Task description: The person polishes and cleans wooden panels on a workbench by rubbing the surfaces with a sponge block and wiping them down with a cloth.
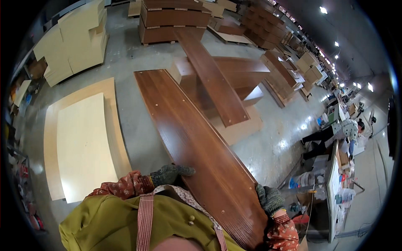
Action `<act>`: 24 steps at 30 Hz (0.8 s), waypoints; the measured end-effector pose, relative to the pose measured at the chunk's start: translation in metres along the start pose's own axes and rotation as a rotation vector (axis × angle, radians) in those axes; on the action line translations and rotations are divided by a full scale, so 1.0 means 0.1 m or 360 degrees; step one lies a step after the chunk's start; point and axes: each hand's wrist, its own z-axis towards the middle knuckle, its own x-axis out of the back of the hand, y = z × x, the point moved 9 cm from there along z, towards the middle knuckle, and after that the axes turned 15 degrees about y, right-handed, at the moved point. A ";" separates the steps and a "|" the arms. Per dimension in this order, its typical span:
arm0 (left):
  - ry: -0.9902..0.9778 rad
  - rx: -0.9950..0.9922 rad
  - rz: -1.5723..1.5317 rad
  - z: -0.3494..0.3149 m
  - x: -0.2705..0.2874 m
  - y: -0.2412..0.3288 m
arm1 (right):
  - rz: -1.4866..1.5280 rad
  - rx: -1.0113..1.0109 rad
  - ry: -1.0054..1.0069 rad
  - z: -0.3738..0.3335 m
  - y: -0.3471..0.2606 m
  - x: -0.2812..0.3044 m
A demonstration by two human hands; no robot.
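I carry a long dark-brown wood-grain board (pixel 190 138) that stretches away from my chest toward the upper left. My left hand (pixel 171 173), in a dark knit glove, grips the board's left edge close to my body. My right hand (pixel 270 200), gloved the same way, clasps the right edge near the board's near end. A second brown board (pixel 211 75) lies ahead, resting across a low stack of brown panels (pixel 238 71).
Pale panels (pixel 83 142) lie flat on the concrete floor to my left. Stacks of pale boards (pixel 75 39) and brown boards (pixel 173 19) stand farther off. A person (pixel 335 134) bends over a cluttered workbench (pixel 335 184) at the right.
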 end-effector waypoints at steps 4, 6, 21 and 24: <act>0.0005 0.0187 -0.0231 0.35 -0.07 0.27 | 0.0004 0.0020 -0.0014 0.56 0.00 -0.06; -0.0057 0.0304 -0.0285 0.47 -0.16 0.64 | 0.0048 -0.0025 -0.0001 0.94 -0.07 -0.05; -0.0001 0.0276 -0.0360 2.80 0.86 1.79 | 0.0027 -0.0251 0.0428 2.88 -0.90 -0.54; 0.0156 0.0381 -0.0340 3.06 0.98 1.98 | 0.0044 -0.0233 0.0412 3.19 -1.18 -0.52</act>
